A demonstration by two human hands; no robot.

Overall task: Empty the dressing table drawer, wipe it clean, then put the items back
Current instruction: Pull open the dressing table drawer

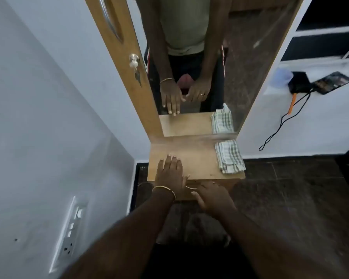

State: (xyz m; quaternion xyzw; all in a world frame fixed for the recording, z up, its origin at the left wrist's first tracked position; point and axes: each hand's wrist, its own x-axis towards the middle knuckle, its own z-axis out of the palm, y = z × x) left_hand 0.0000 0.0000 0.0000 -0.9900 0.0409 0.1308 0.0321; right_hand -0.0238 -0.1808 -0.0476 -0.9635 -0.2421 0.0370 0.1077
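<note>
The wooden dressing table top (197, 158) sits below a tall mirror (191, 57). My left hand (169, 172), with a gold bangle on the wrist, lies flat on the top's left front, fingers spread and holding nothing. My right hand (214, 196) is lower, against the drawer front (181, 193) just under the top's front edge. Its fingers are bent toward the wood beside a thin metal handle (190, 187) and its thumb sticks out. Whether it grips anything is unclear. The drawer's inside is hidden. A folded checked cloth (230, 156) lies on the top's right side.
A wooden door with a knob and key (134, 61) stands left of the mirror. A wall socket panel (71, 232) is on the near left wall. To the right, a white shelf (320, 101) carries dark items and a hanging black cable (284, 121). Dark tiled floor (290, 198) surrounds the table.
</note>
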